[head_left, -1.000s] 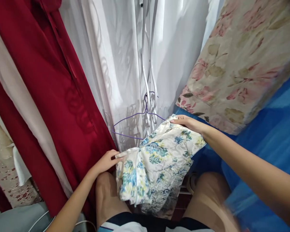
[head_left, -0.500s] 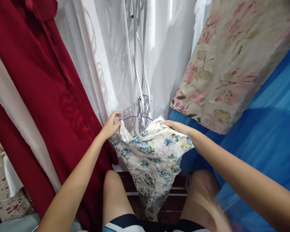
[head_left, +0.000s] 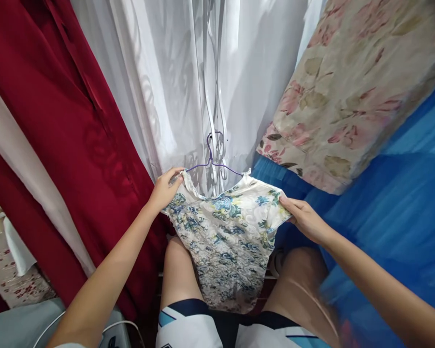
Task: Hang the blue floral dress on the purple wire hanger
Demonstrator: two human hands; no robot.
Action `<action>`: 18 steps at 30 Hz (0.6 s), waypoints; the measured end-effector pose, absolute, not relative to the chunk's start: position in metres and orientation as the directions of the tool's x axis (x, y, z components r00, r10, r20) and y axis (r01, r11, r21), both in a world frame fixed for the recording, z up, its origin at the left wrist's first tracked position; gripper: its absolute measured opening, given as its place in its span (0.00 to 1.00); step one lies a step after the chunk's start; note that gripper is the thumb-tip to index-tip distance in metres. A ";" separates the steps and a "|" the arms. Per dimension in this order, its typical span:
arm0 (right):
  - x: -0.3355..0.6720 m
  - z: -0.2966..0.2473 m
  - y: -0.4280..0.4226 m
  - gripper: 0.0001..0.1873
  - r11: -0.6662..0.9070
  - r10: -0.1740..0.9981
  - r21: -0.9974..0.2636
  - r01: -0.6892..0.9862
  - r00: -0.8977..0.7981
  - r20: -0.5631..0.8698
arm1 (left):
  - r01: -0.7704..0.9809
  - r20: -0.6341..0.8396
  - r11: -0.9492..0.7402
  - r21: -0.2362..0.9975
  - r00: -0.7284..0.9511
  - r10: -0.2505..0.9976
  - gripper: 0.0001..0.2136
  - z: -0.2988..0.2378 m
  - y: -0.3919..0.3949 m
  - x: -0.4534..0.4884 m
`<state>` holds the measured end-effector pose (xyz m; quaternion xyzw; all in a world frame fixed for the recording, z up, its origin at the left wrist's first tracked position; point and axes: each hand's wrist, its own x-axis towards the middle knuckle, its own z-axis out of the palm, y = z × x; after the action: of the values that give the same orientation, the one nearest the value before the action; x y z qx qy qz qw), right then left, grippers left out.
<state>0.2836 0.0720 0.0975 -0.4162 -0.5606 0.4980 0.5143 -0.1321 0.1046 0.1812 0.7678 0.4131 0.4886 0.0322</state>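
Note:
A cream blouse with blue and yellow flowers hangs on a thin purple hanger, hooked onto a white metal rack. My left hand pinches the blouse's left shoulder beside the hanger's end. Over on the other side, my right hand grips the edge of the right sleeve, thumb on top, and holds it out sideways. The neckline droops between the hanger's two arms. The blouse's lower part hangs between my knees.
Long red garments hang at the left, and a white curtain is behind the rack. At the right hang a pink-flowered cloth and blue fabric. A grey object with a white cable lies at lower left.
My right hand has moved from the right shoulder outward to the sleeve edge. The blouse is spread wider and flatter, and more of the hanger's right arm shows. My left hand stays at the left shoulder.

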 end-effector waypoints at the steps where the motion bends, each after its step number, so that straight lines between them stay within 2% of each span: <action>1: 0.286 0.091 0.070 0.20 0.151 0.980 -0.988 -0.015 -0.126 0.152 | 0.581 0.737 -0.675 0.455 0.180 0.651 0.14 0.183 0.106 -0.128; 5: 0.296 0.071 0.060 0.22 0.191 0.980 -0.976 0.104 -0.078 0.184 | 0.611 0.801 -0.692 0.384 0.153 0.579 0.13 0.183 0.111 -0.121; 7: 0.299 0.073 0.057 0.22 0.269 0.963 -0.942 0.200 -0.034 0.268 | 0.655 0.825 -0.689 0.310 0.175 0.537 0.13 0.180 0.111 -0.122; 9: 0.298 0.084 0.056 0.27 0.368 0.923 -0.882 0.294 -0.004 0.384 | 0.689 0.818 -0.667 0.284 0.188 0.544 0.14 0.176 0.109 -0.126; 13: 0.271 0.125 0.066 0.29 0.505 0.813 -0.648 0.569 -0.062 0.579 | 0.736 0.793 -0.590 0.332 0.120 0.597 0.13 0.168 0.105 -0.133; 15: 0.250 0.146 0.074 0.24 0.514 0.786 -0.490 0.704 -0.157 0.598 | 0.749 0.802 -0.578 0.324 0.106 0.588 0.12 0.167 0.104 -0.134; 18: 0.222 0.177 0.087 0.16 0.527 0.766 -0.331 0.783 -0.268 0.585 | 0.763 0.817 -0.572 0.302 0.102 0.568 0.11 0.172 0.104 -0.136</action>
<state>0.2217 0.0871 0.1769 -0.4863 -0.7961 -0.0122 0.3600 -0.1358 0.1039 0.1721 0.7358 0.4520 0.4945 -0.0987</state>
